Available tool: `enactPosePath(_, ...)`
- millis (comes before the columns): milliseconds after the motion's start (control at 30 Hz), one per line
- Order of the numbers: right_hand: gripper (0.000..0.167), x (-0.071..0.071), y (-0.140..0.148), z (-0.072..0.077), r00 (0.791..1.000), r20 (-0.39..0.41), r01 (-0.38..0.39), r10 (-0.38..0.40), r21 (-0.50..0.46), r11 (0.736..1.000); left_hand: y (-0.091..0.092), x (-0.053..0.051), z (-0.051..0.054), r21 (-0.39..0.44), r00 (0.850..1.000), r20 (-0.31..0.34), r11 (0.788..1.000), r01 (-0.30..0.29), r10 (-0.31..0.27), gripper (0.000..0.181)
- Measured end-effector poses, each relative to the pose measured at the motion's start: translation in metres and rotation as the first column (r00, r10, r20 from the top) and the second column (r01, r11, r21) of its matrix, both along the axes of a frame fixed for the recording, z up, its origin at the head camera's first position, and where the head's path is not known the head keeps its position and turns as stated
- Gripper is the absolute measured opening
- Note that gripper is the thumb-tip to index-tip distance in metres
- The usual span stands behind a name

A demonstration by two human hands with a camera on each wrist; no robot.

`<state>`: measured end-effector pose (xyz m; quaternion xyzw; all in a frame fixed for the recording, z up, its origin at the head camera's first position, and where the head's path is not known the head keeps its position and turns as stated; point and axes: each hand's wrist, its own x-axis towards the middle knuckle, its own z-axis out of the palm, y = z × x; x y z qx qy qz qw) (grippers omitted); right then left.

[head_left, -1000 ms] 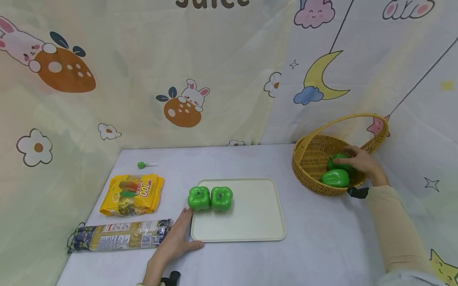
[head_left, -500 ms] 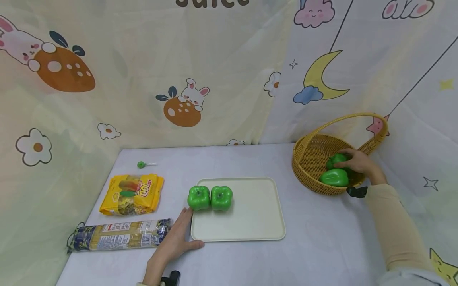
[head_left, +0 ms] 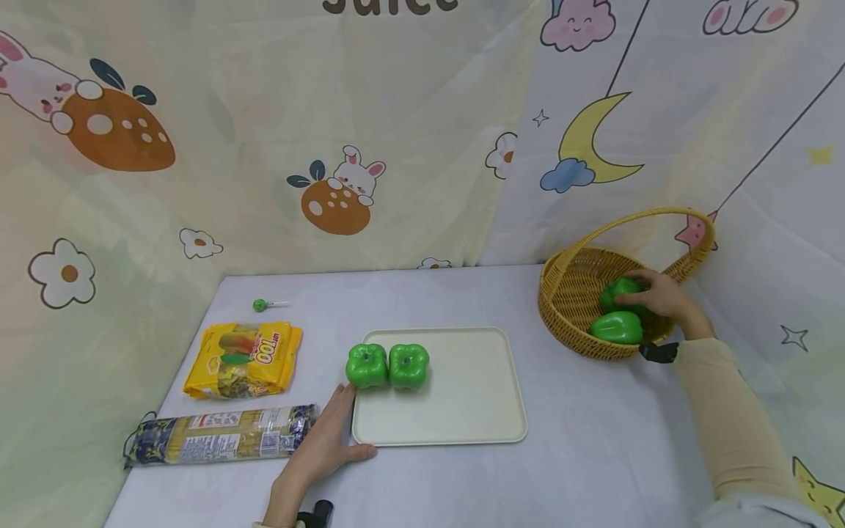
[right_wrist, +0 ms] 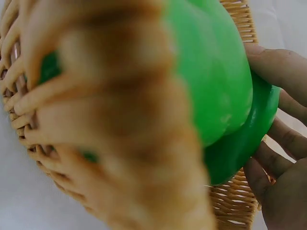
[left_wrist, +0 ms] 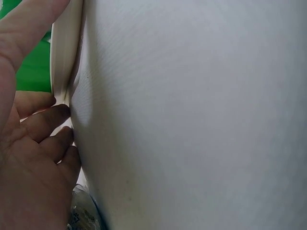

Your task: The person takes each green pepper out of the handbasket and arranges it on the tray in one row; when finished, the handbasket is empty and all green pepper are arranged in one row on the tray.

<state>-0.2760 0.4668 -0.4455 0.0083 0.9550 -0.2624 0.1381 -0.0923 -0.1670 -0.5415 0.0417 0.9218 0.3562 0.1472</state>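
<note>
My right hand (head_left: pixel 665 299) reaches into a wicker basket (head_left: pixel 560 323) at the right and grips a green bell pepper (head_left: pixel 614 291), thumb and fingers on either side of it. A second bell pepper (head_left: pixel 617 328) lies in the basket in front of it. In the right wrist view the blurred basket rim and the nearer pepper hide part of the gripped pepper (right_wrist: pixel 264 112). My left hand (head_left: pixel 320 444) rests at the left edge of a cream tray (head_left: pixel 469 411), thumb spread, fingertips against its side. On the tray two bell peppers (head_left: pixel 367 365) sit side by side.
A yellow snack packet (head_left: pixel 243 359) lies at the left of the white table. In front of it is a long pack of noodles (head_left: pixel 218 435), its end near my left hand. A green lollipop (head_left: pixel 260 304) lies farther back. Printed cloth walls stand behind and beside the table.
The pepper under my right hand has shifted slightly to the left and up within the basket, and more of it shows. My left hand and the tray have stayed put.
</note>
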Motion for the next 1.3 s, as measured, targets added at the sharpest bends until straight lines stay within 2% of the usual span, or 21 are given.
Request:
enactPosePath(600,0.092,0.003,-0.002,0.006,0.999,-0.032,0.038,-0.04,-0.065,0.997,0.0,0.001,0.0,-0.009,1.0,0.008,1.0,-0.005,0.005,0.131)
enactPosePath(900,0.09,0.019,-0.012,0.017,0.987,-0.13,0.077,-0.093,-0.123,0.989,0.0,0.001,0.001,-0.009,1.0,0.001,1.0,0.002,-0.002,0.131)
enactPosePath(1300,0.087,0.039,-0.03,0.032,0.966,-0.202,0.12,-0.159,-0.191,0.974,0.0,0.001,0.001,-0.002,1.0,0.002,1.0,0.001,-0.001,0.13)
